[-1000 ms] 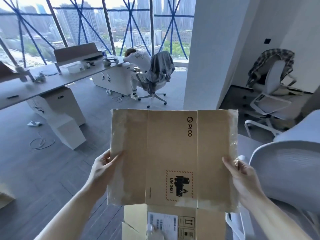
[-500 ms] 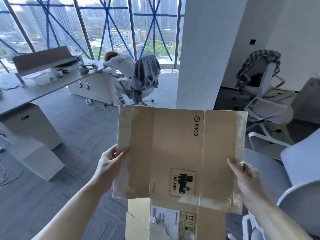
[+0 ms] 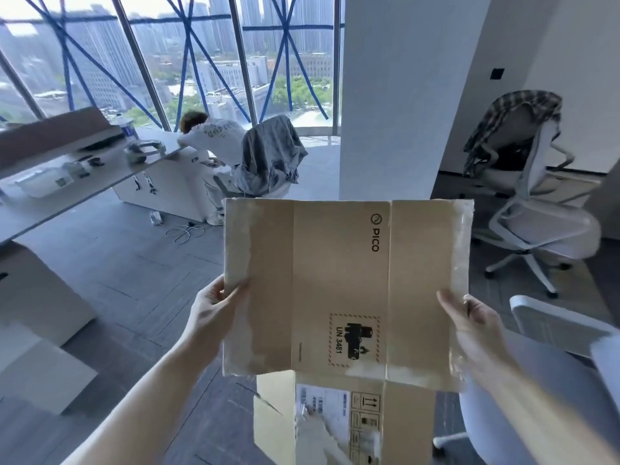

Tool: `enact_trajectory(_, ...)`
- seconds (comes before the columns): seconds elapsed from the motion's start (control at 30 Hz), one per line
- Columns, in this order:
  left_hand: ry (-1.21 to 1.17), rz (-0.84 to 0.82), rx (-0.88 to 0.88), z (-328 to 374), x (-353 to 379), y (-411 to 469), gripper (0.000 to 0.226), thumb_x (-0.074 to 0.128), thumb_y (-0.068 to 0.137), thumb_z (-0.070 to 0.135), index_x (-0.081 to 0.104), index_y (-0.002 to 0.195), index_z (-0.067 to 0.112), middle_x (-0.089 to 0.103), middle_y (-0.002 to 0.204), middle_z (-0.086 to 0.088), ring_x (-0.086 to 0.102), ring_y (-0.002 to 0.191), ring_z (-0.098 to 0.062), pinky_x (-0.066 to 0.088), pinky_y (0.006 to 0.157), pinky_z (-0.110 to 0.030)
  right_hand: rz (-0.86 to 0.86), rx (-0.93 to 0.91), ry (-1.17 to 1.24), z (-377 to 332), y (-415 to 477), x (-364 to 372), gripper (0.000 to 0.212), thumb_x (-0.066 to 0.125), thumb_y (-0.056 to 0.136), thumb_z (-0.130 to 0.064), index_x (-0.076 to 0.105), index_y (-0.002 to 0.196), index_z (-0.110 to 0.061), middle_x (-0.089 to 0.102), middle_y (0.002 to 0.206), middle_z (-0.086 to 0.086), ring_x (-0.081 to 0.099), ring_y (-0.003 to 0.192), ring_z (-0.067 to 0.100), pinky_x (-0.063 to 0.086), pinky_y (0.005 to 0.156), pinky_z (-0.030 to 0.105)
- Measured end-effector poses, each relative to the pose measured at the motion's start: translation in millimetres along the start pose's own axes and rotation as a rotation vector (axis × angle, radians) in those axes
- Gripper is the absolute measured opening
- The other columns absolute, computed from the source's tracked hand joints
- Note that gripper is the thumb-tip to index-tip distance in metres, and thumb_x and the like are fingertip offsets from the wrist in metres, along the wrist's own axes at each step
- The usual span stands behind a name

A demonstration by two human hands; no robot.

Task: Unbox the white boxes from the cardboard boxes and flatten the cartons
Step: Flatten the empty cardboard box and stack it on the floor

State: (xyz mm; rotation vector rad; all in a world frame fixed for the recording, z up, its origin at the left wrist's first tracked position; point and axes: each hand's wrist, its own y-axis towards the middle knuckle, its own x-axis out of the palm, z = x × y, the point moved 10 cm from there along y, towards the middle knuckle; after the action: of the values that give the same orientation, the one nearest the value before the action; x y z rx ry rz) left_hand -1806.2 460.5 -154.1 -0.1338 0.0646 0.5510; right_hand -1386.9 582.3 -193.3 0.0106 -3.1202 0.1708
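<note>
One flattened carton (image 3: 342, 290), held upright in mid-air: left edge pinched by left hand (image 3: 211, 307), right edge gripped by right hand (image 3: 469, 317). Open floor (image 3: 134, 280) ahead-left. Hemming the right side: two chairs, far chair (image 3: 543, 226) and near chair (image 3: 550, 322); behind, one pillar (image 3: 385, 112).
</note>
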Motion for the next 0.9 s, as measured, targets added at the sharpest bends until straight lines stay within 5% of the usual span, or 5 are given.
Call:
enact_trajectory(0.13,-0.011,-0.006,-0.007,13.5,23.5,70.9,0.014,0.072,0.095,0.028,0.076,0.107,0.023,0.078,0.099,-0.010,0.069,0.084,-0.022,0.057,0.084,-0.048,0.030,0.015,-0.018,-26.8,60.3,10.0,0.043,0.072,0.087,-0.048,0.065,0.077,-0.006,0.070,0.072,-0.004,0.063,0.070,0.013,0.047,0.074,0.028)
enact_trajectory(0.33,-0.027,-0.082,-0.019,15.1,77.3,194.9,0.012,0.068,0.097,0.026,0.076,0.107,0.027,0.077,0.094,-0.003,0.069,0.081,-0.018,0.059,0.080,-0.041,0.114,-0.026,-0.047,-55.8,147.3,37.7,0.041,0.063,0.097,-0.025,0.042,0.061,-0.027,0.044,0.039,-0.021,0.044,0.042,-0.004,0.030,0.055,0.020)
enact_trajectory(0.6,-0.052,-0.230,-0.047,22.5,148.2,362.9,0.011,0.068,0.097,0.024,0.074,0.106,0.021,0.076,0.087,-0.001,0.068,0.079,-0.018,0.058,0.074,-0.038,0.223,0.003,-0.030,-44.8,280.3,54.6,0.032,0.072,0.088,-0.036,0.073,0.112,-0.015,0.076,0.111,-0.007,0.068,0.110,0.005,0.046,0.102,0.028)
enact_trajectory(0.77,0.010,-0.292,-0.058,34.1,193.8,453.1,0.020,0.071,0.095,0.034,0.071,0.110,0.022,0.077,0.102,-0.009,0.073,0.093,-0.027,0.059,0.088,-0.048,0.297,-0.004,-0.044,-57.2,350.2,60.5,0.026,0.072,0.090,-0.033,0.073,0.108,-0.015,0.077,0.107,-0.007,0.069,0.105,0.004,0.048,0.099,0.028)
enact_trajectory(0.9,0.383,-0.138,0.088,63.8,221.9,522.8,0.068,0.077,0.087,0.039,0.043,0.142,0.018,0.053,0.132,-0.007,0.056,0.118,-0.023,0.047,0.105,-0.048,0.271,-0.094,-0.124,-78.3,411.5,71.3,0.014,0.070,0.092,-0.027,0.074,0.096,-0.015,0.078,0.092,-0.004,0.072,0.089,0.008,0.050,0.080,0.020)
